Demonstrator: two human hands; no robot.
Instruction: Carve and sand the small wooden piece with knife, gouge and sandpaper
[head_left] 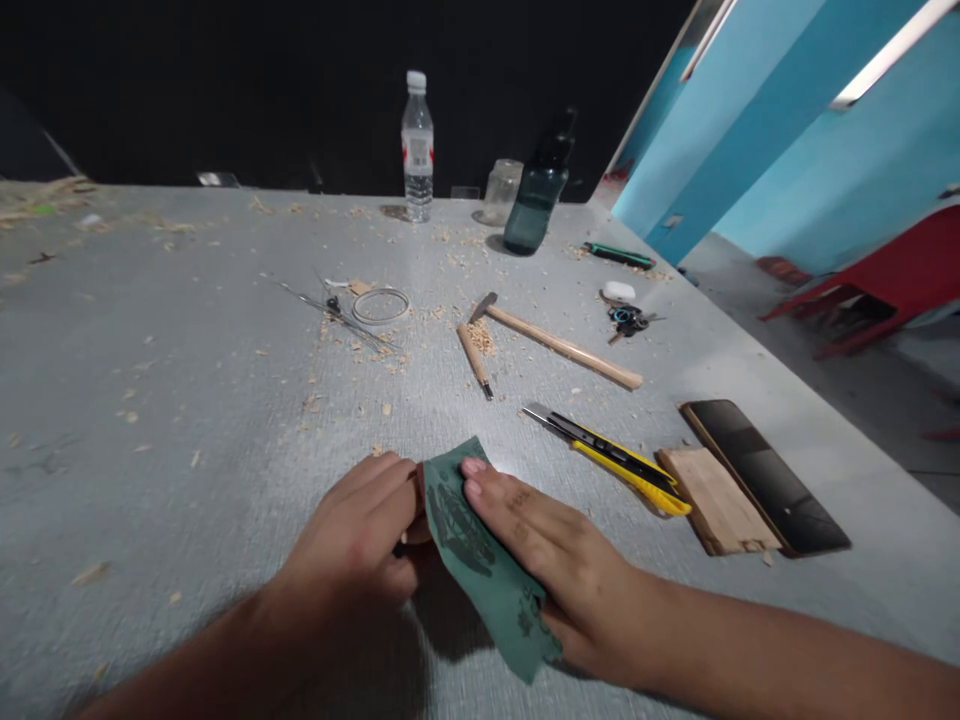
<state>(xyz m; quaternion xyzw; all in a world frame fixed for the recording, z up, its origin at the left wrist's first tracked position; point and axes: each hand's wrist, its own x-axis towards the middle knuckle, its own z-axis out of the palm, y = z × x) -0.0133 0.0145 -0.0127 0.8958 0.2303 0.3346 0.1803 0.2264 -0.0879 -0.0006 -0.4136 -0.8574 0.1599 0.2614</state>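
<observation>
A green sheet with dark printing on its back, apparently sandpaper [480, 560], spans the gap between my two hands above the near part of the table. My right hand [555, 560] grips it from the right, fingers pressed flat together over its upper face. At the sheet's left edge, my left hand [367, 530] is closed, with its fingers curled in. A small brownish edge shows by those fingers, but the thing they hold is mostly hidden by the hand and the sheet. To the right of the hands lies a yellow utility knife [611, 460], blade out.
Beyond the hands lie a wood-handled gouge [474, 362], a hammer [562, 343] and thin wires with a metal ring [380, 305]. A wooden block [716, 500] and a phone [765, 478] are at right. Bottles [418, 150] stand at the back. Wood shavings are scattered about.
</observation>
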